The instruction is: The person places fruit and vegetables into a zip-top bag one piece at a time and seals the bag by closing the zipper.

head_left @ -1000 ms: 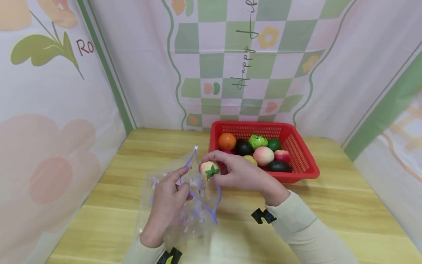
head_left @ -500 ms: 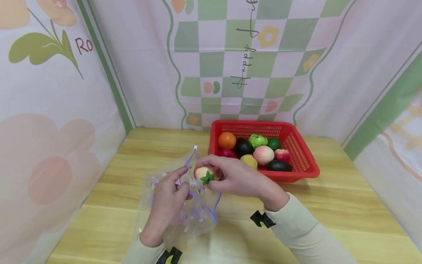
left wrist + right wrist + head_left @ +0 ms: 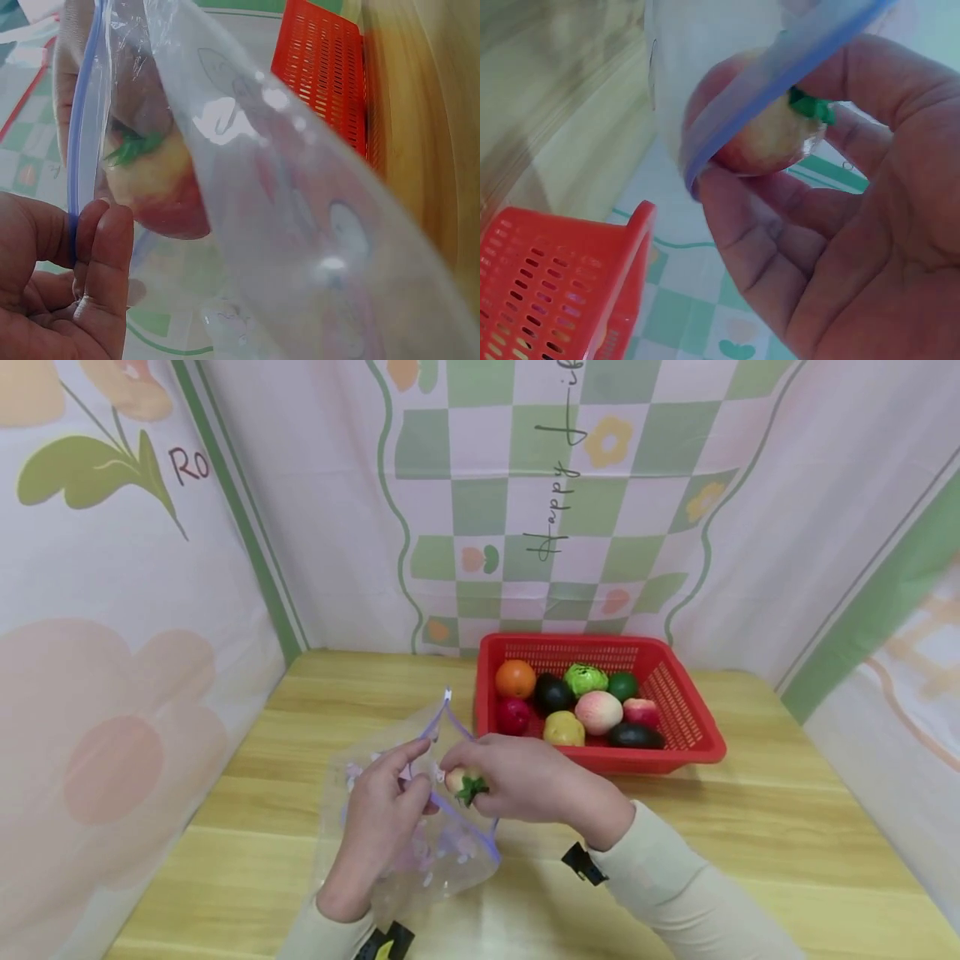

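A clear zip bag [image 3: 431,860] with purple edging and printed figures lies at left, its mouth spread apart. My left hand [image 3: 382,818] pinches one edge of that mouth between thumb and fingers. In my right hand [image 3: 532,781] is a round red-and-yellow fruit [image 3: 161,180] with a green leafy top. My right fingers grip it at the bag's opening; the right wrist view has the blue-purple zip strip [image 3: 757,97] crossing in front of the fruit. Seen from the left wrist, the fruit shows behind clear film. In the head view my fingers cover much of it.
Behind the right hand stands a red plastic basket [image 3: 652,762] of fruit and vegetables. It holds an orange [image 3: 515,678], a peach [image 3: 598,712], a yellow fruit [image 3: 564,729] and several others. A patterned cloth [image 3: 540,510] hangs behind the wooden table [image 3: 772,827].
My right hand has moved down and slightly left with the fruit, from above the bag's mouth into its opening. More of the basket's contents show. The left hand has stayed in place.
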### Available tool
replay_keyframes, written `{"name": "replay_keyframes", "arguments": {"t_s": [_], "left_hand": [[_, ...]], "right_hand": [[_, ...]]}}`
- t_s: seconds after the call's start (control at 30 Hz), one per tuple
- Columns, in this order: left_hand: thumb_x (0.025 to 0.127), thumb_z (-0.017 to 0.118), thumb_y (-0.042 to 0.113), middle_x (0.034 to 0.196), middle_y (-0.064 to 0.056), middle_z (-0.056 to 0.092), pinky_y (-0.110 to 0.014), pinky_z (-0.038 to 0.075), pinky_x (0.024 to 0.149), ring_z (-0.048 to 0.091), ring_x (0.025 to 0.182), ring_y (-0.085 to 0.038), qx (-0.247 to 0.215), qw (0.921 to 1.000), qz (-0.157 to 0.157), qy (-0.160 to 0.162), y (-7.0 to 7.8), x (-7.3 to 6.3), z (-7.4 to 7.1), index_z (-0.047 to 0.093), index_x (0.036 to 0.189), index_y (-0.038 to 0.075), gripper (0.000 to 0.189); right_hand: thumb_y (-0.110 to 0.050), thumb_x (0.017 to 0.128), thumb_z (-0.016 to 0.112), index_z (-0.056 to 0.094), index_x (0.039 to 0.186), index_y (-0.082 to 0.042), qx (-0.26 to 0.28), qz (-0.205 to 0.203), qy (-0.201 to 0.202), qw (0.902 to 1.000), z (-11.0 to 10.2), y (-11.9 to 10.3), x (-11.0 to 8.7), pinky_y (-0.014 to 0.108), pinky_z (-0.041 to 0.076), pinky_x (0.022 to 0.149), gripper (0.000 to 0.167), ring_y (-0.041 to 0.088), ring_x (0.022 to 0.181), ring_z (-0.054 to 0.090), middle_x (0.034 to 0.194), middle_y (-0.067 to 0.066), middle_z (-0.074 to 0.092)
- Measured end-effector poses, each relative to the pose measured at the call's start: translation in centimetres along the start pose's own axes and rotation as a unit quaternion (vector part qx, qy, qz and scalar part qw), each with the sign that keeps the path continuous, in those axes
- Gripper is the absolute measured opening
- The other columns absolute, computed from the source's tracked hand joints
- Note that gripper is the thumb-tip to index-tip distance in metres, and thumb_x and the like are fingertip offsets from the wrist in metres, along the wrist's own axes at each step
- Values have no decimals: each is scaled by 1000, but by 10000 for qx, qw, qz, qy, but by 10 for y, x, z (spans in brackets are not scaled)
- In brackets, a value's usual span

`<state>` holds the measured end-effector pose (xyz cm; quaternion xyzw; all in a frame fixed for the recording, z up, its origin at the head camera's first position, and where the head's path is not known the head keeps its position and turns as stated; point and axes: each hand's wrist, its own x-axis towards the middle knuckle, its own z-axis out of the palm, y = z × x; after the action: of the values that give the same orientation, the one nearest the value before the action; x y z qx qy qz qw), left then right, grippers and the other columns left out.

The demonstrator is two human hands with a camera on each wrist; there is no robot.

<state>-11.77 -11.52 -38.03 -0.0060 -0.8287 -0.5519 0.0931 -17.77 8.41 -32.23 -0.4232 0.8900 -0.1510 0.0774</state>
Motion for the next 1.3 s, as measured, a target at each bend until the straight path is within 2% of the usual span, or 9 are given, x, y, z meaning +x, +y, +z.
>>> {"name": "replay_keyframes", "arguments": {"t_s": [0.2,0.33,0.6,0.67,0.8,0.9,1.07,1.23,1.3], "left_hand": [[92,56,1,100,-14,67,-25,50,44,72,62,-20,-43,10000,-25,-33,0,1,0,64,142,9,51],[91,57,2,100,-13,67,-26,52,45,72,62,-17,-60,10000,-63,-36,1,1,0,64,141,9,51],[94,58,2,98,-16,71,-36,62,56,73,61,-21,-171,9998,2,-66,0,2,3,64,141,7,48],[94,58,2,102,-18,70,-40,63,58,73,61,-20,-194,9998,3,-68,0,2,3,64,141,6,48],[94,58,2,98,-16,70,-36,63,58,72,60,-16,-210,9998,-24,-45,1,1,3,64,141,6,48],[94,58,2,99,-17,68,-35,63,59,71,60,-16,-242,9997,-29,-43,2,1,4,64,141,5,48],[94,59,1,100,-18,67,-36,63,59,71,59,-17,-255,9997,-13,-41,1,1,3,63,141,4,48],[94,59,1,107,-20,68,-38,63,59,71,59,-17,-304,9995,-22,-26,1,1,3,63,141,3,48],[94,59,1,109,-21,67,-38,63,59,70,58,-15,-322,9995,-28,-21,0,1,3,63,141,3,48]], "right_hand": [[-3,83,73,71,127,-30,-288,190,-422,9985,0,-6,-1,26,53,66,52,11,95,61,116,-8,71],[-3,81,75,72,128,-33,-428,270,-635,9967,0,-8,-1,26,53,69,56,11,100,62,119,-6,70],[-7,82,77,70,131,-33,-498,38,-629,9968,1,-7,-3,26,52,69,57,9,84,58,104,-6,69],[-6,82,75,70,133,-32,-432,60,-640,9970,0,-7,-3,26,50,65,57,10,78,55,94,-6,68],[-6,84,73,70,131,-29,-258,72,-625,9977,0,-5,-3,25,48,59,52,10,67,52,76,-11,60],[-5,88,68,71,125,-22,-177,-46,-439,9989,-3,-4,-5,22,45,58,40,8,62,49,68,-14,53],[-9,93,66,71,125,-10,-206,-235,307,9990,-14,3,-8,19,47,59,32,4,60,46,67,-11,54],[-10,94,66,71,125,-14,-45,75,1066,9943,-28,19,-11,25,56,72,32,5,71,57,89,-7,70],[-9,93,63,70,126,-14,49,352,1241,9916,-33,27,-10,30,56,72,34,10,71,58,88,-3,70]]}}
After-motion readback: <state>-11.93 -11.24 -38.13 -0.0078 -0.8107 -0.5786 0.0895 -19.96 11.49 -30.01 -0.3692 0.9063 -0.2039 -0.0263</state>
